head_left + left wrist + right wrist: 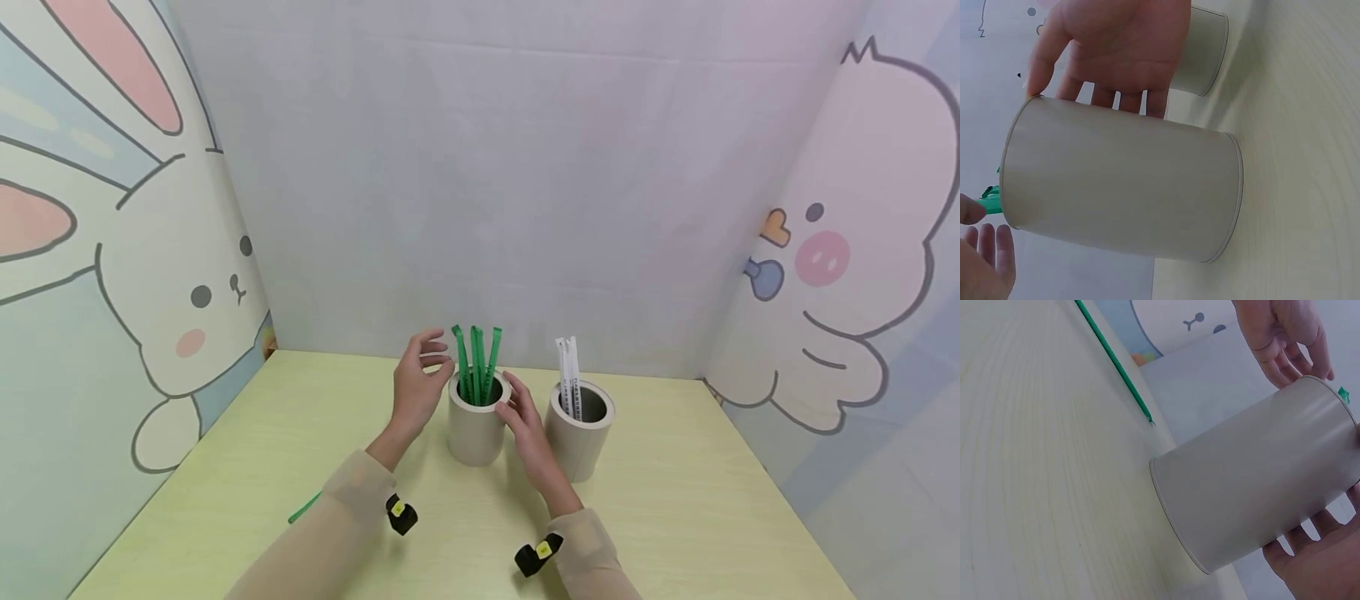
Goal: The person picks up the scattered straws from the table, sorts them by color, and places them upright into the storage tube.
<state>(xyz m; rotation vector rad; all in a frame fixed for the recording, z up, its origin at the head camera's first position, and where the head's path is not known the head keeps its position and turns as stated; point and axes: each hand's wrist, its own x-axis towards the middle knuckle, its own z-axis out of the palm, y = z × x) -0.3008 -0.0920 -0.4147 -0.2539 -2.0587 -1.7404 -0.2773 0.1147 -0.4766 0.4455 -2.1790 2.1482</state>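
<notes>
Two light grey cylindrical cups stand side by side. The left cup (477,433) holds several slim green sticks (478,367) with dark print, upright and fanning out at the top. My right hand (530,429) holds this cup from its right side, thumb at the rim and fingers against the wall. On the other side, my left hand (420,387) is beside the rim and the green sticks, its fingers loosely bent. In the left wrist view its thumb and fingers (1005,250) are apart, with a bit of green close to the thumb.
The right cup (579,450) holds white printed sticks (570,375), just beyond my right hand. Another green stick (1116,359) lies on the pale wooden table (675,500) to the left, partly behind my left sleeve. A fabric backdrop (480,167) rises at the back edge.
</notes>
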